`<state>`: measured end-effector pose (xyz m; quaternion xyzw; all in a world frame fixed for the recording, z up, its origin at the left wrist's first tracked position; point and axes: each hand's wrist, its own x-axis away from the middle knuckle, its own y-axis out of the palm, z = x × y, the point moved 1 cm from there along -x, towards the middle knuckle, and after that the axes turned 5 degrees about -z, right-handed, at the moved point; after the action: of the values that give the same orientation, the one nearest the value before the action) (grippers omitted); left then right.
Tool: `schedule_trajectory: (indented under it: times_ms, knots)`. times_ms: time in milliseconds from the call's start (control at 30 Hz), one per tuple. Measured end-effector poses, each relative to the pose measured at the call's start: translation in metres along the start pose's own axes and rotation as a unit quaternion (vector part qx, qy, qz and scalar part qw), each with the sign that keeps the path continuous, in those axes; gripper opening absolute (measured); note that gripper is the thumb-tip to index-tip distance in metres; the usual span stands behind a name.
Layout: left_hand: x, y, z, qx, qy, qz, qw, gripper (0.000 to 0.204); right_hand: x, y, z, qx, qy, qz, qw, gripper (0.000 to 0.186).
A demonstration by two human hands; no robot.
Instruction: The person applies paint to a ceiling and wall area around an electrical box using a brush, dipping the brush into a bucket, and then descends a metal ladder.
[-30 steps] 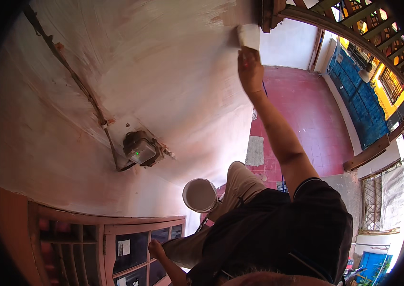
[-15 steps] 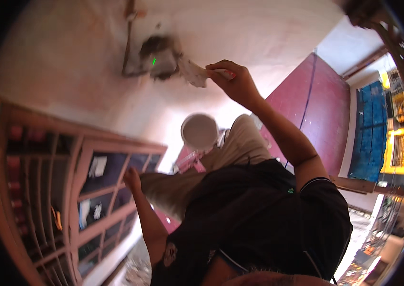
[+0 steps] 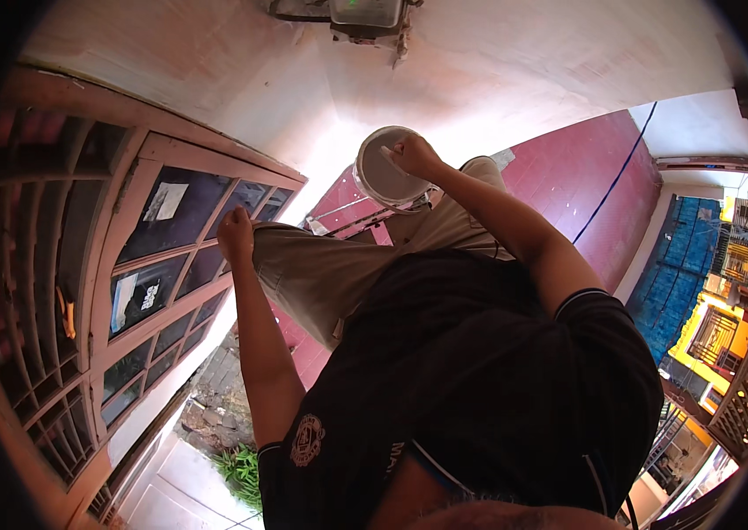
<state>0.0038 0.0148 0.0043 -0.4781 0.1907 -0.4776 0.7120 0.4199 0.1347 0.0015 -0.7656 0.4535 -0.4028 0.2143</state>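
My right hand (image 3: 415, 157) is closed round the pale handle of a paintbrush (image 3: 386, 152) over the mouth of a round bucket (image 3: 363, 177). The brush's head is hidden in the bucket, where greyish-white contents show. Off to the left, my left hand (image 3: 234, 233) is closed, its fingers curled, just above my knee and in front of the window panes. Whatever it may hold cannot be made out. A box with a small green light (image 3: 365, 12) is set in the pale wall (image 3: 471, 62) beyond the bucket.
A pink-framed window (image 3: 149, 234) with dark panes and bars runs along the left. Red floor tiles (image 3: 559, 181) lie below, crossed by a dark cable (image 3: 614, 172). A blue sheet (image 3: 679, 269) hangs at the right. Green plants (image 3: 240, 473) show at the lower left.
My right hand has brought the brush down from the wall beside the box to the bucket. My view has tilted lower, so the box sits at the top edge. The left hand stays closed.
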Motion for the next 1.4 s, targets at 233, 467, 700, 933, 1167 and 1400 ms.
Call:
schedule_trajectory:
  times_ms: [233,467,700,933,1167,1400]
  knots:
    - [-0.008,0.003,0.019,-0.001,0.004,0.0,1.0,0.044,-0.056,0.066,0.055,-0.023,-0.035,0.151,0.988,0.021]
    - [-0.006,-0.003,0.008,-0.02,-0.014,-0.007,1.0,0.044,-0.06,0.086,0.046,0.008,-0.027,0.072,0.997,0.024]
    - [-0.006,0.0,0.001,-0.014,-0.014,-0.011,1.0,0.044,-0.028,0.031,0.031,-0.019,-0.022,0.027,0.999,0.027]
    - [-0.006,0.0,-0.002,-0.014,0.008,-0.004,1.0,0.042,0.02,-0.036,0.063,-0.415,0.083,-0.034,0.905,0.032]
    - [-0.01,0.009,0.006,0.022,0.0,-0.006,1.0,0.042,0.062,-0.056,0.097,-0.631,0.08,-0.063,0.769,0.033]
    - [-0.037,0.05,-0.039,0.068,-0.001,-0.054,0.996,0.051,0.092,-0.095,0.087,-0.707,-0.023,-0.004,0.706,0.031]
